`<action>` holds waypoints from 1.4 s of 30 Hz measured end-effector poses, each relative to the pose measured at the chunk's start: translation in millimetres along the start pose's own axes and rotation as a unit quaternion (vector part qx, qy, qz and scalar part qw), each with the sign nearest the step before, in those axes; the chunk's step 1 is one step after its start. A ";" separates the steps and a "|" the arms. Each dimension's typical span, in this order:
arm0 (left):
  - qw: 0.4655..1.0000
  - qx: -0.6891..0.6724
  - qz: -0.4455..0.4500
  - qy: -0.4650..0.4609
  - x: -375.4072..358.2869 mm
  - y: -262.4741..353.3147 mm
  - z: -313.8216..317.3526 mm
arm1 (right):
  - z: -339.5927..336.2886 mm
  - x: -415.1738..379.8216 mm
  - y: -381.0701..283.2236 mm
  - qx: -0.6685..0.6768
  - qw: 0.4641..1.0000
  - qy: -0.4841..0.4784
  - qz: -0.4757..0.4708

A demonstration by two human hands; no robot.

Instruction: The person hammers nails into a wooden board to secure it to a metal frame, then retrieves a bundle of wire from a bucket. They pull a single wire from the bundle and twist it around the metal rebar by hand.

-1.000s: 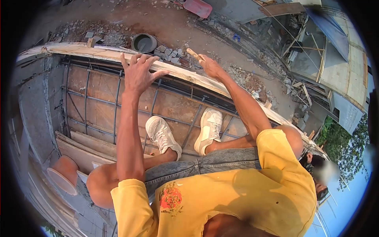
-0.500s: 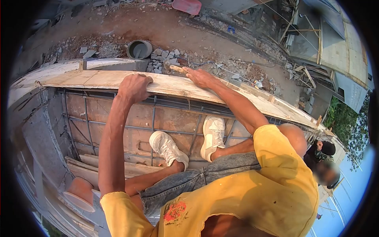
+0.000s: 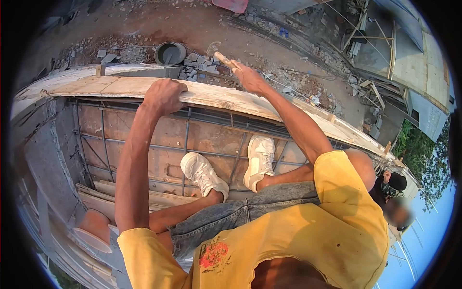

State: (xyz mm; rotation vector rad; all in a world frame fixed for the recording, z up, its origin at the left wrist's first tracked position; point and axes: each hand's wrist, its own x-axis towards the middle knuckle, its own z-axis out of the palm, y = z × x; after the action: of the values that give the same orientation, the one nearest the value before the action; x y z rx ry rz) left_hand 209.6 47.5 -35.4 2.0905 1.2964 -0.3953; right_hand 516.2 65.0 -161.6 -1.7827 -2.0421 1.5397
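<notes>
My left hand (image 3: 164,96) is closed over the near edge of a long plywood board (image 3: 219,102), its fingertips partly hidden. Raised just past the board's far edge, my right hand (image 3: 249,78) grips the wooden handle of a hammer (image 3: 224,60). The hammer's head points away from me and is faint against the rubble. Below the board, steel bars (image 3: 186,139) form a grid inside the formwork trough where my shoes stand.
On the ground beyond the board are a round tub (image 3: 170,53) and broken blocks (image 3: 202,63). An orange-brown bucket (image 3: 94,230) sits at lower left near loose planks (image 3: 103,195). Another person (image 3: 395,192) is at the right. A wood block (image 3: 100,70) rises from the far form edge.
My right hand has lifted off the board with the hammer, rising up and slightly right. The hammer's head now shows above the board. My left hand stays on the board.
</notes>
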 end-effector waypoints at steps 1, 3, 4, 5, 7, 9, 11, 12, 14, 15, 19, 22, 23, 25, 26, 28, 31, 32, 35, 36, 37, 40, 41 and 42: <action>1.000 -0.003 0.002 0.002 1.3 -2.2 3.3 | -5.8 4.5 -1.6 0.033 0.997 0.063 -0.004; 1.000 -0.003 0.002 -0.006 1.2 -1.7 4.2 | -13.3 -5.6 -29.5 0.075 0.991 0.081 0.081; 1.000 -0.001 0.000 -0.013 0.3 0.4 0.9 | -17.5 -8.1 -43.0 0.096 0.984 0.095 0.120; 1.000 0.005 -0.003 -0.016 1.2 2.2 -4.8 | 3.3 -6.5 -18.8 0.029 0.993 0.077 0.084; 1.000 -0.005 0.015 -0.002 -2.0 4.2 -4.4 | 34.5 -10.2 12.0 -0.135 0.985 -0.097 0.034; 1.000 -0.005 0.020 0.012 0.5 -2.5 -7.4 | 15.3 -1.0 0.2 -0.079 0.992 -0.085 0.053; 1.000 -0.009 0.013 0.013 3.7 -5.6 -1.5 | 11.7 5.1 12.5 -0.026 1.000 -0.016 0.008; 1.000 -0.013 0.010 0.009 0.7 -4.0 3.2 | 1.3 5.3 5.8 -0.008 1.000 0.010 0.026; 1.000 -0.007 -0.003 -0.007 -0.7 1.3 1.6 | -23.4 12.1 -6.8 0.016 0.998 0.044 0.052; 1.000 -0.004 -0.007 -0.006 -1.1 2.2 1.3 | -32.5 16.4 -8.1 0.023 0.997 0.050 0.060; 1.000 0.015 -0.012 0.010 -4.3 6.2 -3.8 | -37.6 15.0 -5.9 0.257 0.952 -0.012 0.166; 0.999 0.040 -0.012 0.027 -4.9 2.8 0.7 | -35.7 6.6 -2.2 0.328 0.919 -0.090 0.201; 0.998 0.050 -0.005 0.044 -5.2 0.2 8.7 | -31.3 3.8 5.1 0.262 0.937 -0.108 0.205; 0.996 0.042 0.008 0.073 -6.0 0.8 7.9 | -22.2 5.4 19.2 0.121 0.971 -0.110 0.173; 0.996 0.023 0.009 0.086 -7.9 4.8 3.6 | -24.5 3.1 13.2 0.102 0.972 -0.107 0.181; 0.996 0.001 0.018 0.087 -9.9 11.4 -4.9 | -19.8 -16.5 -10.9 0.065 0.973 -0.108 0.193; 0.995 0.003 0.011 0.097 -11.3 3.7 3.8 | -18.7 -25.9 -23.5 0.142 0.973 -0.082 0.162; 0.992 -0.002 0.019 0.127 -15.1 2.3 5.0 | -25.4 -26.4 -32.2 0.204 0.958 -0.103 0.172; 0.995 0.046 0.003 0.086 -20.5 3.5 4.7 | -38.2 -31.4 -76.9 0.254 0.953 -0.055 0.157; 0.992 0.070 -0.002 0.100 -20.7 3.8 12.4 | -42.9 -33.3 -90.3 0.252 0.957 -0.040 0.134; 0.990 0.094 -0.005 0.108 -23.7 7.0 13.1 | -48.8 -38.3 -104.5 0.234 0.965 -0.040 0.112; 0.975 0.206 0.028 0.084 -49.6 3.2 -1.4 | -79.3 -49.7 -142.0 0.178 0.983 -0.021 0.028; 0.978 0.190 0.035 0.077 -77.6 6.3 -24.9 | -96.0 -58.0 -160.6 0.137 0.990 -0.015 0.002; 0.986 0.133 0.024 0.095 -108.7 2.4 -42.9 | -110.8 -66.7 -176.5 0.098 0.995 -0.009 -0.025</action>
State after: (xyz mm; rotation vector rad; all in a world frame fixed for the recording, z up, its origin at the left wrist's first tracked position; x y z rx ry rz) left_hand 157.5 0.2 58.0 2.4286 1.3604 -0.3708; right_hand 473.5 109.4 48.3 -1.6416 -1.8525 1.6821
